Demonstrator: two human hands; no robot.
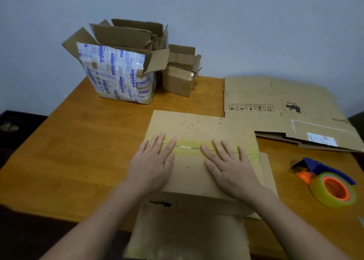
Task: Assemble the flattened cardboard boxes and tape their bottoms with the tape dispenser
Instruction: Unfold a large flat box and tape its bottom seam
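An assembled cardboard box (197,126) stands upside down at the table's front centre, its bottom flaps up and joined by a yellowish strip of tape (189,146). My left hand (153,161) lies flat with straight fingers on the left end of the tape seam. My right hand (226,165) lies flat the same way on the right part of the seam. The tape dispenser (327,183), blue and orange with a yellow-green roll, rests on the table to the right of the box, apart from both hands.
A stack of flattened cardboard boxes (285,106) lies at the back right. Two assembled boxes stand at the back left: a large one covered in printed tape (118,76) and a small one (181,76). The wooden table (78,151) ends near me; a wall is behind.
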